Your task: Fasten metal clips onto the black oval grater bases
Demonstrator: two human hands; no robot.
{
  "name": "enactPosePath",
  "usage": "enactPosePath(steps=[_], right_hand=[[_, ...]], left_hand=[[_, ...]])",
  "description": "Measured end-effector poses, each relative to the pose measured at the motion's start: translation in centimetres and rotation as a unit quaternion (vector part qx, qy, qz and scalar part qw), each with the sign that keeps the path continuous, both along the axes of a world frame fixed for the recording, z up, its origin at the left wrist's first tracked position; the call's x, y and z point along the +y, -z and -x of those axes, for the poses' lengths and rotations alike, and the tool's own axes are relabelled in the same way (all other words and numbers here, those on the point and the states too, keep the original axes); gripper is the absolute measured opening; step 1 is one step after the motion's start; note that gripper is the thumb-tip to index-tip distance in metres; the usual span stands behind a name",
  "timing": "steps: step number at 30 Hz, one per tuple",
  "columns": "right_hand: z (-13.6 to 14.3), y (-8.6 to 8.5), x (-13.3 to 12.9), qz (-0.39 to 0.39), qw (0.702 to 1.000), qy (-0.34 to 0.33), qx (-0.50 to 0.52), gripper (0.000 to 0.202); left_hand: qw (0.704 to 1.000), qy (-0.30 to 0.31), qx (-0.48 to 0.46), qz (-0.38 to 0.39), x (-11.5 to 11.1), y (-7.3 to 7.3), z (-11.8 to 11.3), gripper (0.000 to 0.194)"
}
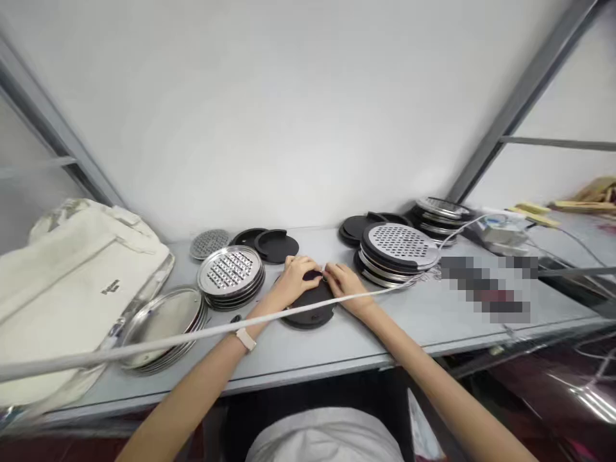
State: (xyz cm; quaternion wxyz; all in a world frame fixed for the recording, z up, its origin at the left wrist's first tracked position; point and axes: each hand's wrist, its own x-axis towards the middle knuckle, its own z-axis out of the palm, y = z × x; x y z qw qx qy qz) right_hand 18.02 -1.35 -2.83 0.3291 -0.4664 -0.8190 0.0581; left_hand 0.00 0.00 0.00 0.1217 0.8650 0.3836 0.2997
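Head view: the left hand (pixel 299 280) and right hand (pixel 347 288) meet over a black disc (pixel 308 317), mid-scene; whether their fingertips pinch anything cannot be told. Left grater stack (pixel 230 273) and right grater stack (pixel 403 245) flank them; left, a cream bag (pixel 91 276), contents hidden.
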Motion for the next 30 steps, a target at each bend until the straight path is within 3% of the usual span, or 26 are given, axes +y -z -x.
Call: enactPosePath(steps=[18,25,30], right_hand=[[0.19,-0.28,-0.07,0.011,0.999,-0.011,0.038,0.017],[0.16,-0.45,-0.25,0.020,0.999,-0.012,0.048,0.005],[0.18,-0.68,-0.33,0.015,0.999,-0.021,0.047,0.007]], left_hand=[[1.000,0.010,-0.026,0.004,0.05,0.07,0.13,0.010],[0.999,0.026,-0.041,-0.004,0.30,0.37,0.19,0.008],[0.998,0.045,-0.053,-0.010,0.43,0.43,0.20,0.008]])
